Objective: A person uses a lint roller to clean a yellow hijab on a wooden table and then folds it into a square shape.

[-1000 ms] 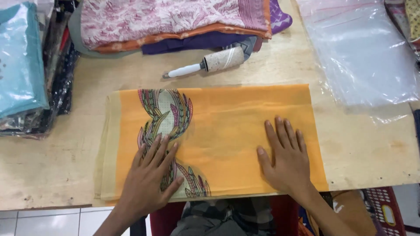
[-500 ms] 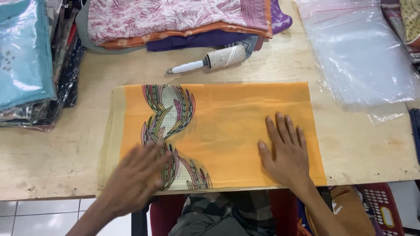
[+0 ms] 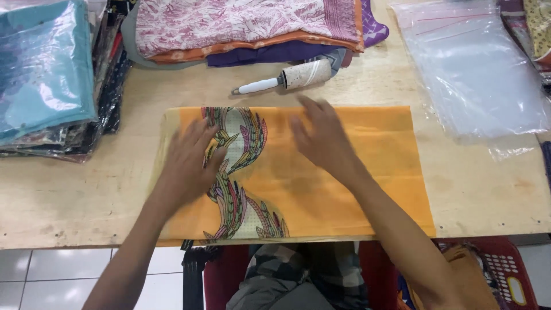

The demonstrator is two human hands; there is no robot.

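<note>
A folded orange cloth [image 3: 344,172] is laid flat on the wooden table [image 3: 86,195]. The left hand [image 3: 189,161] is pressed flat on its left part, fingers spread. The right hand [image 3: 321,138], open, is laid near its upper middle. A lint roller [image 3: 287,78] is seen just beyond.

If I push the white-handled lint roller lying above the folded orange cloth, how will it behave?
The white-handled lint roller would probably roll: its head is a cylinder lying on its side on the bare wooden table. It looks light, so a nudge may swing it round. The stack of folded fabrics right behind it would likely stop it.
</note>
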